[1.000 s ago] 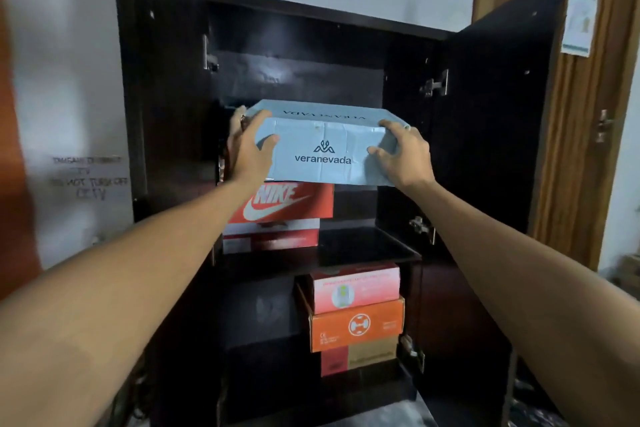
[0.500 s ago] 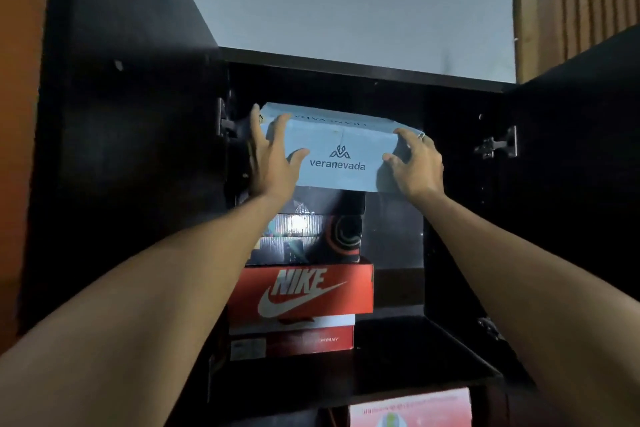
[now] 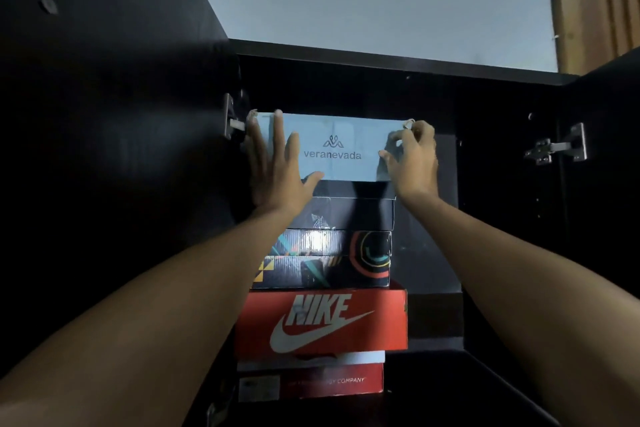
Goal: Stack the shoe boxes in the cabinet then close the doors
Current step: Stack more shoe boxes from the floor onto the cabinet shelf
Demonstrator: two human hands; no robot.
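- While both doors stood swung wide, the cabinet filled most of the view, with its left door at 9 o'clock and its right door at 3 o'clock; closing them was, by my judgement, wholly left to do.
- On the upper shelf a stack rose from 6 o'clock toward the centre: a dark red box at the bottom, then the red Nike box, a patterned black box and a plain black box.
- At the top of that stack, just above centre, sat the pale blue veranevada box, resting on the black one and seemingly level, so this placing looked nearly finished.
- At 10 o'clock of centre, the left hand lay flat against the blue box's front, fingers straight, pressing rather than grasping.
- At 2 o'clock of centre, the right hand had its fingers curled round the box's right end, a light grip.
- Whether more boxes waited outside the view could not be told.
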